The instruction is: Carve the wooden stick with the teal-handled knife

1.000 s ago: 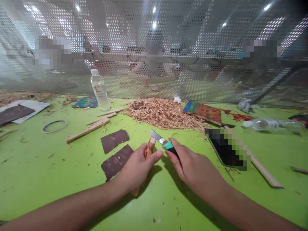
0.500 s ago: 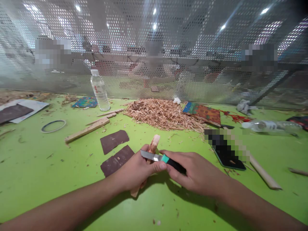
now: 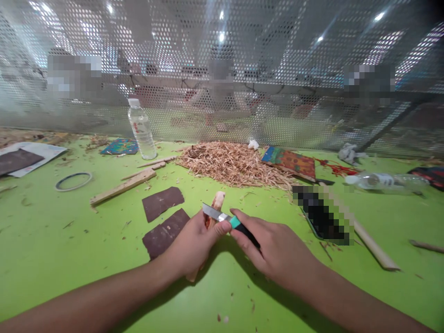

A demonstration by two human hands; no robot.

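My left hand is wrapped round a short wooden stick, pale at its top end and reddish-brown below. The stick's lower end pokes out under the palm. In my right hand is a utility knife with a black and green handle. Its metal blade lies across the stick, pointing left, and my left thumb presses near the knife's green collar. Just left of the hands lie two pieces of brown sandpaper on the green table.
A heap of wood shavings spreads along the back, beside an upright water bottle. A carved wooden strip and a ring lie left. On the right are a phone, a wooden rod and a bottle on its side.
The knife blade has tilted, its tip now higher against the stick. Both hands have shifted slightly left in view, and the whole scene has moved a little left too.
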